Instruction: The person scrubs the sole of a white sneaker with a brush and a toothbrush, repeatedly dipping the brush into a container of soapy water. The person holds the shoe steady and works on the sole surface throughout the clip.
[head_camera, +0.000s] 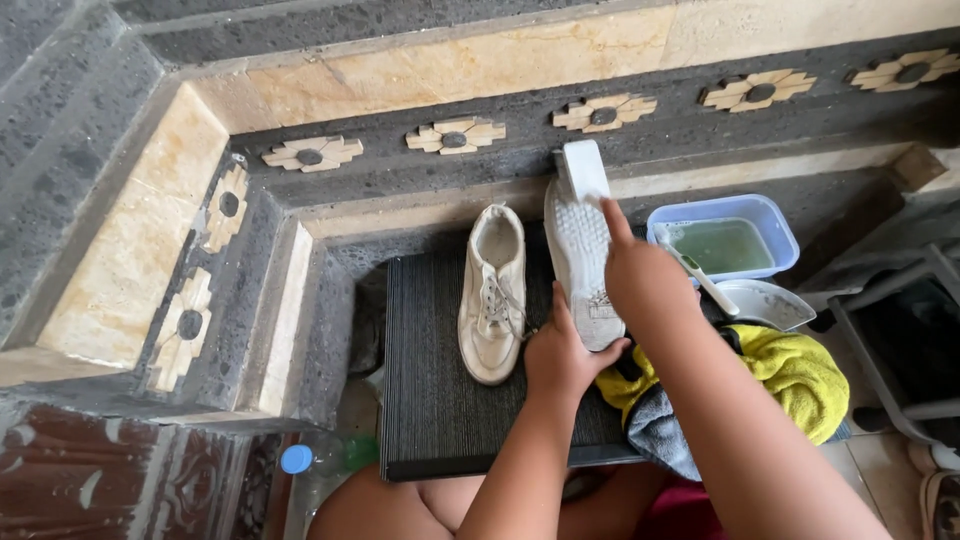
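A white shoe (580, 255) is held sole-up, tilted on its side, just right of the centre of the view, with its toe raised against the stone ledge (420, 215) at about 12 o'clock and its heel toward the person. Its heel end is grasped by the left hand (562, 358), whose fingers are curled around the sole edge from about 6 o'clock. The right hand (640, 275) is laid against the sole from about 3 o'clock, with the index finger stretched out along the tread and the other fingers folded in; whether anything is pinched in it cannot be told. A second white shoe (493, 292) is set upright, laces up, just beside the held one at its 9 o'clock, resting on a dark ribbed mat (430, 390). At about 2 o'clock from the held shoe, a pale blue tub (770, 215) filled with cloudy greenish water is seen, with a white-handled tool (703, 283) leaning at its near rim and a grey scoop (765, 303) just beside it. A yellow cloth (795, 370) and a grey cloth (660, 430) are bunched at about 4 o'clock, under the right forearm. A blue-capped bottle (300, 462) lies at about 8 o'clock, off the mat's corner.
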